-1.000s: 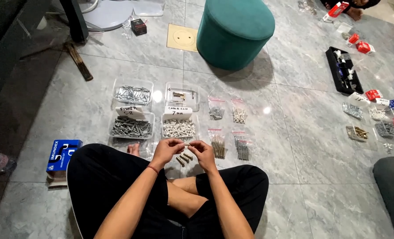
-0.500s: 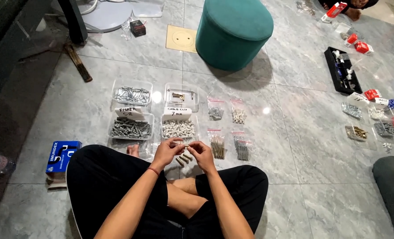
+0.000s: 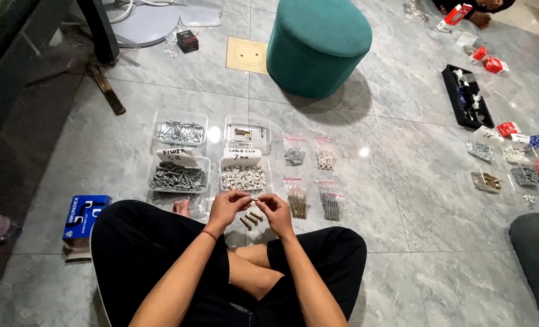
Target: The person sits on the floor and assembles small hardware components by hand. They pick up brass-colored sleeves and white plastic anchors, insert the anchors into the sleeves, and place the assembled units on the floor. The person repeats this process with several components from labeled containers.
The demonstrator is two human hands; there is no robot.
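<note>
Centrally, low in the head view: left hand [image 3: 226, 208] and right hand [image 3: 274, 210], fingers of both pinched onto one small brass-coloured metal bolt [image 3: 253, 198], held between them just above the crossed legs in black trousers [image 3: 160, 260]. Directly beneath the hands, on the grey marble-patterned floor tiles [image 3: 415, 200]: a short row of loose brass-coloured bolts [image 3: 251, 219]. Just beyond the hands: clear plastic tub of white cable clips [image 3: 243, 178]; beside it, clear plastic tub of grey wall plugs [image 3: 178, 177]; behind these, two further clear tubs, one with silver screws [image 3: 180, 131]. To the right of the hands: small clear zip bags of brass and silver fasteners [image 3: 310, 201]. Far left: blue cardboard box [image 3: 83, 217]. Farther back: teal round upholstered stool [image 3: 318, 43]. Far right: black tray of small parts [image 3: 467, 97].
</note>
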